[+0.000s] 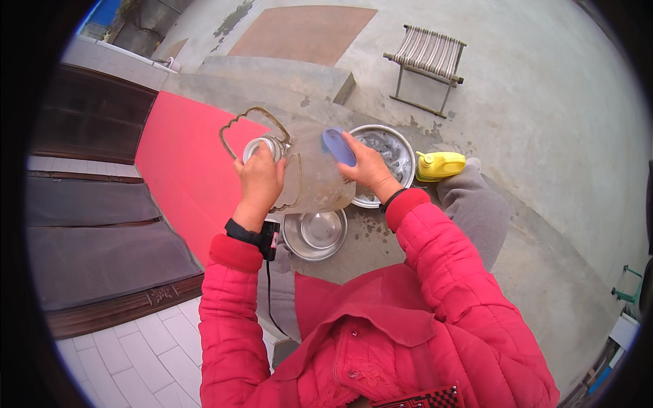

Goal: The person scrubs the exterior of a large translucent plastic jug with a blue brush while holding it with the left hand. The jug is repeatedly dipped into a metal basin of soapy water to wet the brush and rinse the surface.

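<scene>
A large translucent jar (312, 153) with looped handles lies tilted on its side in front of me, its mouth towards the left. My left hand (261, 178) grips it at the white-rimmed neck (250, 149). In my right hand (370, 166) is a blue-purple scrubbing brush (336, 146), held against the jar's side near its base end. The brush's bristles are mostly hidden. Behind my right hand stands a metal basin (411, 166) of sudsy water, partly covered by the jar. Below the jar is a smaller metal basin (291, 244) with a metal bowl (320, 230) inside.
A yellow jug-shaped bottle (441, 166) stands right of the sudsy basin, by my knee. Farther off is a striped folding stool (428, 51). A concrete step (285, 74) lies ahead, and a red mat (189, 163) covers the left side. Wet spots mark the concrete floor (535, 127).
</scene>
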